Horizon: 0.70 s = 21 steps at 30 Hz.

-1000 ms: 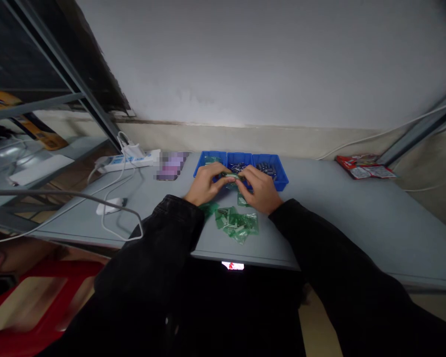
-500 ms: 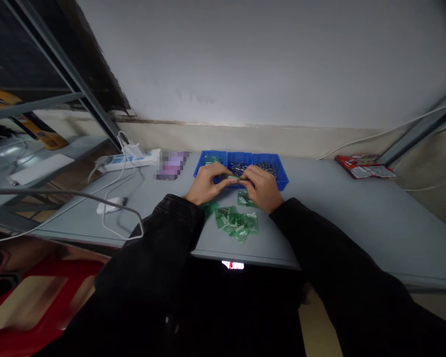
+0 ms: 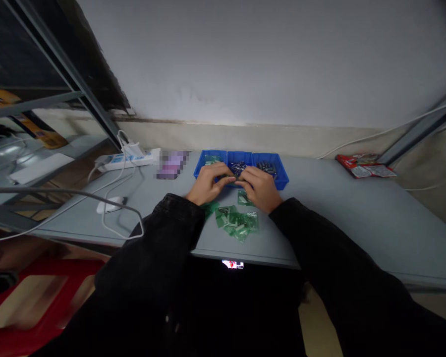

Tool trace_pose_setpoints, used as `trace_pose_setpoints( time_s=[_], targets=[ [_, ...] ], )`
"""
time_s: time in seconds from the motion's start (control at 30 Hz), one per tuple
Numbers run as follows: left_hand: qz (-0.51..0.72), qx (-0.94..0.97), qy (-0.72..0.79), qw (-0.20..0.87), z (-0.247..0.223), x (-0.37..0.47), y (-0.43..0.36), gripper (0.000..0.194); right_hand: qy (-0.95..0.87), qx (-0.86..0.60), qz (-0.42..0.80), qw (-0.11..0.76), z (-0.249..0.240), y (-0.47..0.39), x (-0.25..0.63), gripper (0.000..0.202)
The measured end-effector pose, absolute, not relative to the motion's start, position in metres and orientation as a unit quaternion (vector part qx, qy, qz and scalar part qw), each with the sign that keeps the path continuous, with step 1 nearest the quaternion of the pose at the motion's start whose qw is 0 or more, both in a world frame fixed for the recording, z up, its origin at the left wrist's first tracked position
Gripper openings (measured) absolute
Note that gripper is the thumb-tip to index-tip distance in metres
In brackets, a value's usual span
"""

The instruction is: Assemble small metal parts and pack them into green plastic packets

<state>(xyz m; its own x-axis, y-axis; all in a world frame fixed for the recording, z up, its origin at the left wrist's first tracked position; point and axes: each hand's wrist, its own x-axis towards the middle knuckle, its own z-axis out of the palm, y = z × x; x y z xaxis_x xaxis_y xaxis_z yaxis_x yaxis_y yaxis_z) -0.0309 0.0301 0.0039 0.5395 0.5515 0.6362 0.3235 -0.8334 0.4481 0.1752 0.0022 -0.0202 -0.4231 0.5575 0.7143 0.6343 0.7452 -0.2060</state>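
My left hand (image 3: 207, 184) and my right hand (image 3: 259, 188) meet over the grey table (image 3: 338, 208), fingertips pinched together on a small green bag (image 3: 233, 180) just in front of a row of blue bins (image 3: 280, 174). The bins hold green bags on the left and dark metal parts in the middle and right compartments. Several filled green bags (image 3: 236, 222) lie in a loose pile on the table between my wrists. The bag I hold is mostly hidden by my fingers.
A white power strip (image 3: 128, 158) with cables lies at the back left, a blurred purple item (image 3: 171, 165) beside it. A white device (image 3: 110, 204) sits near the left edge. Red packets (image 3: 364, 166) lie at the back right. Metal shelving (image 3: 40, 99) stands left, a red stool (image 3: 33, 297) below.
Both hands have stayed at the bins, fingers shifting slightly on the small bag. My right hand has drawn a little closer to my left.
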Motion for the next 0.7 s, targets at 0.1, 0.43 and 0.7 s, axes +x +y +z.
trace_pose_setpoints(
  time_s=[0.1,0.43,0.7],
  targets=[
    [0.411,0.865,0.252,0.136,0.0023,-0.0306,0.0314,0.019,-0.843,-0.355,-0.055,0.401,-0.0211,0.0031,0.1754,0.019],
    [0.452,0.836,0.281,0.135,0.004,-0.0302,0.0309,0.025,-0.788,-0.35,-0.052,0.504,-0.0152,-0.0017,0.1717,0.015],
    [0.415,0.858,0.284,0.105,0.0021,-0.0329,0.0328,0.025,-0.818,-0.371,-0.035,0.439,-0.0166,-0.0018,0.1725,0.009]
  ],
)
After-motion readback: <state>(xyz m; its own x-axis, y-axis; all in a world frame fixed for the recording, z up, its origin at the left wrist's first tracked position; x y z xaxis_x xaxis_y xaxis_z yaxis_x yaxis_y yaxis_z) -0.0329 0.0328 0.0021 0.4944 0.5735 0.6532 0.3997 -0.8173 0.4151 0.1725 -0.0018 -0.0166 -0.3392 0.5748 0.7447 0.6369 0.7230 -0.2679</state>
